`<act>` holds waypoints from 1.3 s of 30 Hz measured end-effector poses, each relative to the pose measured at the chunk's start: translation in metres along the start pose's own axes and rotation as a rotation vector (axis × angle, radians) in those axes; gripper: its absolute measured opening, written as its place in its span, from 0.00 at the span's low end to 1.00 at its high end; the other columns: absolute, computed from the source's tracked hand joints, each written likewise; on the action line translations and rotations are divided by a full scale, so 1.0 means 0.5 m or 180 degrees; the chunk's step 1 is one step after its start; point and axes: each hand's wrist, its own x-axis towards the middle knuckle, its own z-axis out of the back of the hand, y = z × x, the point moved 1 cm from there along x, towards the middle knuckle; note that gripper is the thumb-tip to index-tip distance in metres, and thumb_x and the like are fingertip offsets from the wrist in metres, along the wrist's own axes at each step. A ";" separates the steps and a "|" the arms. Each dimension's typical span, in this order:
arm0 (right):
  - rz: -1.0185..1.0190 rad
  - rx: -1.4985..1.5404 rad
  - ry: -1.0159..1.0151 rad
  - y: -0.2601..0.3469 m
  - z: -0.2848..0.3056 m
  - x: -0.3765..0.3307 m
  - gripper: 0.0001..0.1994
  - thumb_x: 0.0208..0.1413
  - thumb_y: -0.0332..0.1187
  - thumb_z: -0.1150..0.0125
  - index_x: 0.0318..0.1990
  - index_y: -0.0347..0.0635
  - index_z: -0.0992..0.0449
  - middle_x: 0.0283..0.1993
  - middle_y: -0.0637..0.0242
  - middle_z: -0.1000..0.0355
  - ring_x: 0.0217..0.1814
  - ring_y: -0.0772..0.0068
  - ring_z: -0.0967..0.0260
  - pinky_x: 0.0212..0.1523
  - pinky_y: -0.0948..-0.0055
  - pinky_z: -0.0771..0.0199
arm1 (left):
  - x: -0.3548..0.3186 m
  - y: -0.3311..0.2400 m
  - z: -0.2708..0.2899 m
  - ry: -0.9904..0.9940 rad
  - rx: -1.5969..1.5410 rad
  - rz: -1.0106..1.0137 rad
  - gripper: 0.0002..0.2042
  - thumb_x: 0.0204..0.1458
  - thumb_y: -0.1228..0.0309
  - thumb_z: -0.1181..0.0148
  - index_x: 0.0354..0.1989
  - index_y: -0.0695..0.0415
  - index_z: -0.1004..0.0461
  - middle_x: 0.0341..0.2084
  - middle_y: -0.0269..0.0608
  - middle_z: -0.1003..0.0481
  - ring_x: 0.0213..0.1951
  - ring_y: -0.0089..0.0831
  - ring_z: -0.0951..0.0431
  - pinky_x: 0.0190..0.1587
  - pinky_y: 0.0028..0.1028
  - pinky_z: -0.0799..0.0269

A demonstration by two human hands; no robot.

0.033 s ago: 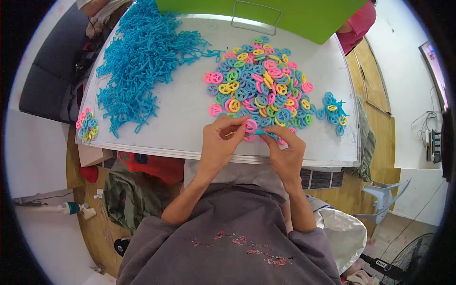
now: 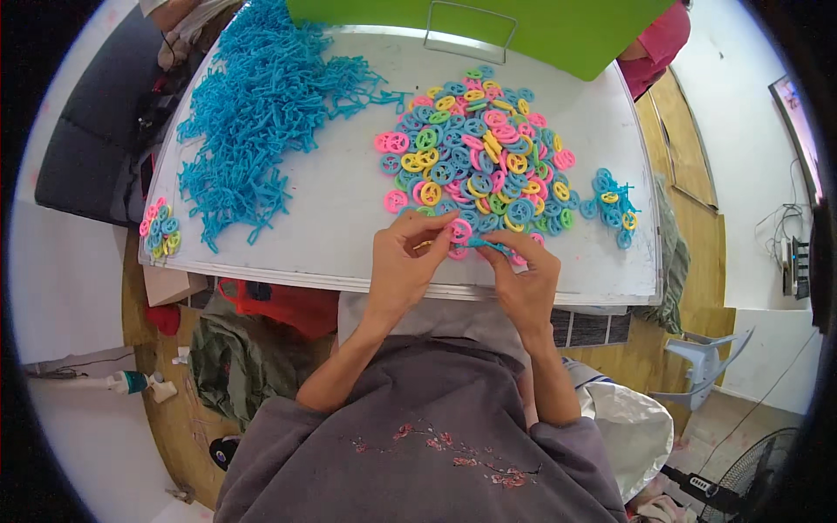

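Between finger and thumb of my left hand (image 2: 404, 261) is a pink plastic wheel (image 2: 459, 231) with spokes. My right hand (image 2: 527, 277) pinches a thin blue plastic piece (image 2: 481, 245) close to the wheel; whether the two touch or are joined is too small to tell. Both hands are over the near edge of the white table (image 2: 340, 205). Just beyond them lies a heap of pink, blue, yellow and green wheels (image 2: 488, 161). A large heap of thin blue plastic pieces (image 2: 248, 122) spreads across the table's left side.
Small clusters lie at the table's edges: coloured wheels (image 2: 161, 231) at left, wheels with blue pieces (image 2: 615, 207) at right. A green panel (image 2: 523, 26) with a wire handle stands at the far side. Someone's red sleeve (image 2: 660, 45) shows beyond it. A fan (image 2: 754, 479) stands at lower right.
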 end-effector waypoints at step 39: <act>-0.1280 0.0987 0.0616 0.009 0.033 0.025 0.08 0.50 0.21 0.37 0.38 0.28 0.24 0.32 0.61 0.24 0.31 0.79 0.28 0.31 0.81 0.28 | -0.025 -0.029 -0.039 -0.0277 0.1032 -0.1043 0.14 0.49 0.85 0.44 0.44 0.58 0.23 0.35 0.37 0.33 0.35 0.22 0.27 0.40 0.20 0.24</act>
